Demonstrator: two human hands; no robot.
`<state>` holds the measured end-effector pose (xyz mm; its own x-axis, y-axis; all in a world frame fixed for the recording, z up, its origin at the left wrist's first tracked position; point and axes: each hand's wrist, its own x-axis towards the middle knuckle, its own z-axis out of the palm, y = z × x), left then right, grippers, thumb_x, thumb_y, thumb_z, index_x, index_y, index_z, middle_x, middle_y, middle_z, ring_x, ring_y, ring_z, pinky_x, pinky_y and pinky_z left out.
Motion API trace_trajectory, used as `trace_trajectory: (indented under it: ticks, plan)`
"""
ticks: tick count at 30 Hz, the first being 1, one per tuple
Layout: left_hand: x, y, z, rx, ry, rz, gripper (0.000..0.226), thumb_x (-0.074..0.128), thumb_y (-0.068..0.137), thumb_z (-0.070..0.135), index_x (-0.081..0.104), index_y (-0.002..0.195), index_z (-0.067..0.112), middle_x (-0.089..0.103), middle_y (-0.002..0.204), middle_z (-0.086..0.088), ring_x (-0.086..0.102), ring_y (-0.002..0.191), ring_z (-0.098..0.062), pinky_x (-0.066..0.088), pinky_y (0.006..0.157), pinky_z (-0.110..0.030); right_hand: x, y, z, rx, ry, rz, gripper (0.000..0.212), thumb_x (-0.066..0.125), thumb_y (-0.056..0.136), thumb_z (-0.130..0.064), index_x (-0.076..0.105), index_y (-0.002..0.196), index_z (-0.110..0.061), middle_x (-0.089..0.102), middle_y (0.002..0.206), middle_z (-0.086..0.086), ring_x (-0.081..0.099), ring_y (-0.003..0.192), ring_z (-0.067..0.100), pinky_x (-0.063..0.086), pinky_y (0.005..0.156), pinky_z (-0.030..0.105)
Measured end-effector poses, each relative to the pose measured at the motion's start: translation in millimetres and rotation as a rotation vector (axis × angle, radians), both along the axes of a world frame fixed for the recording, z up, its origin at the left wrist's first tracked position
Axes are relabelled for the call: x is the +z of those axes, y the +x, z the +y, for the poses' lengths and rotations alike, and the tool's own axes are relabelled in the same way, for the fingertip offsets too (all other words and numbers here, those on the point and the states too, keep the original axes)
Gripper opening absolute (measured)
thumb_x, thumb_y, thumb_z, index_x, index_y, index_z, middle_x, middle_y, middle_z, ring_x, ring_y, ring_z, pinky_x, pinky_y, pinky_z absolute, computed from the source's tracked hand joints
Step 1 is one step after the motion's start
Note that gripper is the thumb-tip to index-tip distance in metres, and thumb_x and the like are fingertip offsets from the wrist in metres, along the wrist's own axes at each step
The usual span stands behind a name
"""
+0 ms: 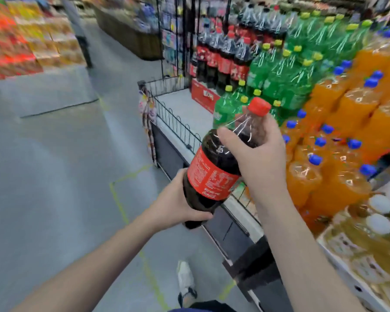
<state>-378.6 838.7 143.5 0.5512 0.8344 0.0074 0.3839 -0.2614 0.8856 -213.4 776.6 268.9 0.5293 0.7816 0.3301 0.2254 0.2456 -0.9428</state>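
A large cola bottle (214,170) with dark liquid, a red label and a red cap is tilted in the air, cap up and to the right. My left hand (178,203) grips its base from below. My right hand (257,161) grips its shoulder and neck just under the cap. The bottle hangs over the front rail of a low display shelf (180,127) in a shop aisle.
The display on the right holds several cola bottles (223,55), green soda bottles (277,75), orange soda bottles (347,131) and pale yellow bottles (374,233). Grey floor (65,176) stretches to the left. A person (79,32) stands far up the aisle. My shoe (185,280) shows below.
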Motion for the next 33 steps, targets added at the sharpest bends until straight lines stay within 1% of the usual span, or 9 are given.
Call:
trace_trajectory:
  ticks: [4, 10, 15, 19, 23, 25, 27, 30, 33]
  plan:
    - [0.2, -11.5, 69.2, 0.108, -0.001, 0.041, 0.105, 0.101, 0.051, 0.037, 0.043, 0.138, 0.033, 0.064, 0.131, 0.019, 0.062, 0.123, 0.001, 0.054, 0.106, -0.037, -4.8, -1.6, 80.9, 0.112, 0.016, 0.060, 0.044, 0.090, 0.081, -0.020, 0.067, 0.118, -0.029, 0.077, 0.110, -0.014, 0.073, 0.103, 0.004, 0.059, 0.094, 0.033]
    - [5.5, -19.9, 153.8, 0.237, -0.033, 0.026, 0.105, 0.103, 0.058, 0.015, 0.041, 0.140, 0.035, 0.062, 0.132, 0.023, 0.058, 0.121, 0.014, 0.048, 0.096, -0.011, -5.1, -2.9, 193.8, 0.266, 0.026, 0.110, 0.043, 0.090, 0.081, -0.015, 0.067, 0.111, -0.036, 0.077, 0.109, -0.016, 0.073, 0.105, 0.003, 0.054, 0.092, 0.026]
    - [9.0, -28.5, 214.6, 0.318, -0.044, -0.008, 0.105, 0.102, 0.060, 0.012, 0.038, 0.140, 0.035, 0.059, 0.131, 0.026, 0.055, 0.115, 0.024, 0.042, 0.087, 0.000, -1.1, -13.3, 274.3, 0.340, 0.023, 0.102, 0.040, 0.090, 0.079, -0.017, 0.068, 0.107, -0.036, 0.077, 0.107, -0.017, 0.074, 0.102, 0.005, 0.057, 0.094, 0.034]
    - [10.3, -40.4, 266.0, 0.359, -0.038, -0.018, 0.102, 0.103, 0.058, 0.017, 0.042, 0.138, 0.033, 0.064, 0.128, 0.022, 0.059, 0.114, 0.018, 0.046, 0.087, -0.003, 2.1, -24.1, 328.9, 0.382, 0.051, 0.117, 0.041, 0.088, 0.082, -0.010, 0.067, 0.105, -0.037, 0.077, 0.104, -0.019, 0.073, 0.101, 0.002, 0.054, 0.090, 0.027]
    - [6.4, -53.4, 322.2, 0.390, -0.036, -0.038, 0.100, 0.103, 0.055, 0.019, 0.046, 0.134, 0.039, 0.068, 0.121, 0.025, 0.065, 0.111, 0.011, 0.054, 0.091, -0.016, 2.0, -39.0, 383.0, 0.379, 0.059, 0.128, 0.044, 0.087, 0.083, -0.005, 0.067, 0.108, -0.034, 0.078, 0.109, -0.015, 0.073, 0.106, 0.003, 0.055, 0.093, 0.027]
    - [6.5, -62.3, 353.9, 0.375, -0.032, -0.037, 0.095, 0.103, 0.056, 0.021, 0.046, 0.129, 0.042, 0.069, 0.117, 0.025, 0.065, 0.105, 0.013, 0.053, 0.084, -0.012, 3.0, -48.2, 410.2, 0.357, 0.065, 0.124, 0.043, 0.087, 0.083, -0.005, 0.068, 0.111, -0.031, 0.078, 0.111, -0.012, 0.073, 0.106, 0.005, 0.055, 0.094, 0.028]
    - [7.3, -72.7, 388.2, 0.341, -0.025, -0.050, 0.097, 0.103, 0.057, 0.021, 0.045, 0.132, 0.040, 0.067, 0.118, 0.024, 0.063, 0.105, 0.016, 0.049, 0.078, -0.005, 5.0, -58.9, 437.7, 0.335, 0.077, 0.112, 0.041, 0.087, 0.083, -0.007, 0.068, 0.111, -0.031, 0.078, 0.108, -0.013, 0.073, 0.105, 0.004, 0.055, 0.091, 0.025]
    - [9.1, -87.8, 443.4, 0.292, 0.009, -0.079, 0.097, 0.103, 0.057, 0.016, 0.044, 0.127, 0.046, 0.066, 0.117, 0.025, 0.061, 0.107, 0.017, 0.048, 0.080, -0.004, 6.6, -77.4, 481.7, 0.291, 0.087, 0.098, 0.043, 0.087, 0.084, -0.007, 0.067, 0.115, -0.030, 0.077, 0.112, -0.012, 0.073, 0.108, 0.006, 0.056, 0.093, 0.027]
    - [9.6, -103.3, 501.1, 0.226, 0.033, -0.080, 0.094, 0.102, 0.056, 0.017, 0.044, 0.121, 0.052, 0.063, 0.114, 0.036, 0.062, 0.109, 0.015, 0.051, 0.084, -0.009, 10.3, -95.9, 528.2, 0.226, 0.092, 0.097, 0.045, 0.086, 0.084, -0.006, 0.067, 0.119, -0.028, 0.076, 0.116, -0.009, 0.072, 0.110, 0.006, 0.057, 0.093, 0.027]
